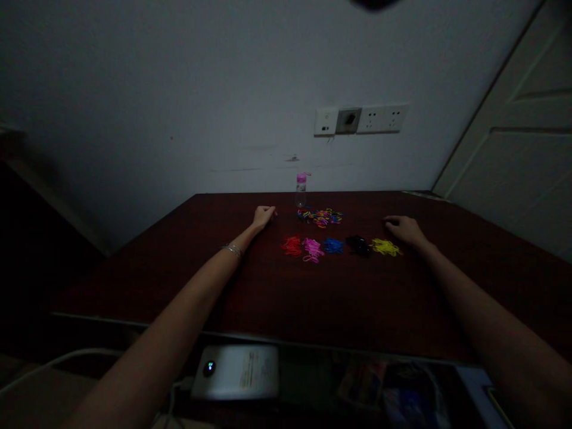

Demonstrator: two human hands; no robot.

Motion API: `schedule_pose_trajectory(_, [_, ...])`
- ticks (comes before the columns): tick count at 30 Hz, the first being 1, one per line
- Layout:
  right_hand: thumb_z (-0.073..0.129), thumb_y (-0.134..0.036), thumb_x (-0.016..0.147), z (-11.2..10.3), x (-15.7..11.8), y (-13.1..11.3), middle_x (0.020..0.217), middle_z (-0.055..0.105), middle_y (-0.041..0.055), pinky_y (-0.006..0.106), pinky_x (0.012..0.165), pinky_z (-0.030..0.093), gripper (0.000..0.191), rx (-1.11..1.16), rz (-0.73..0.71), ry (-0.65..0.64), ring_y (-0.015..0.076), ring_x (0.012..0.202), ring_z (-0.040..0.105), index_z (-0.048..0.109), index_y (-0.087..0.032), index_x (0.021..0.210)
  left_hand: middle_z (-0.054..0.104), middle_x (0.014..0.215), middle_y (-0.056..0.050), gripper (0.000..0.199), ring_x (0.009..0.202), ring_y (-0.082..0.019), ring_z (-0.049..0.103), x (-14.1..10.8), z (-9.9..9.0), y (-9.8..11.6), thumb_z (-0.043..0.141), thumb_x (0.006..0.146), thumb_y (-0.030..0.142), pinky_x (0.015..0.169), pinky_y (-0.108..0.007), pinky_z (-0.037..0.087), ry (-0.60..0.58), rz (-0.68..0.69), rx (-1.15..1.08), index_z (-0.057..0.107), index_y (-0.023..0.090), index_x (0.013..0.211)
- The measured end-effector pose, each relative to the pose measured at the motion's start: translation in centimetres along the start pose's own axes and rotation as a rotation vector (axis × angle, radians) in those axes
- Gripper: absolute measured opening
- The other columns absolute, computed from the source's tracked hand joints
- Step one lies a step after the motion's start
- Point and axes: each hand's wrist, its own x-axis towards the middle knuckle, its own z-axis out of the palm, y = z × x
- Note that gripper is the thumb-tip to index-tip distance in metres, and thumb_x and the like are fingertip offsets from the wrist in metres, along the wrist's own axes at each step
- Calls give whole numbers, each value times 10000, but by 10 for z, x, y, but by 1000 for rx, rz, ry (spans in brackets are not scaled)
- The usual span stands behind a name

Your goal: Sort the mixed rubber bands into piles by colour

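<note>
My left hand [265, 215] rests on the table with its fingers curled in, left of the bands, and nothing shows in it. My right hand [404, 229] lies on the table at the right, fingers loosely stretched and holding nothing, close to the yellow rubber bands [386, 247]. Between my hands runs a row of small piles: red rubber bands [292, 246], pink rubber bands [313, 250], blue rubber bands [333, 245], black rubber bands [358, 245], then the yellow. Behind them is a mixed-colour pile of rubber bands [322, 217]. A clear bottle with a pink cap [301, 193] stands upright behind that pile.
The dark red table [313, 304] meets a pale wall [201, 107] with sockets [382, 119]. Below the front edge, a white power bank [241, 372] with a lit display and a cable lies among dim items. A door [527, 137] is at the right.
</note>
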Motion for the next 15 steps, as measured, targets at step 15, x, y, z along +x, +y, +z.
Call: schedule_pose_trajectory(15, [513,-296,791,14,32,-133,1132,622,99,286,876,425,383,29,-320,-182,218,1013,576,603,-145,1131,450,424,21,320,445,-87,410,-5,-2,4,425,710,345,483,-197,321,-10,-4,25,636,119,629])
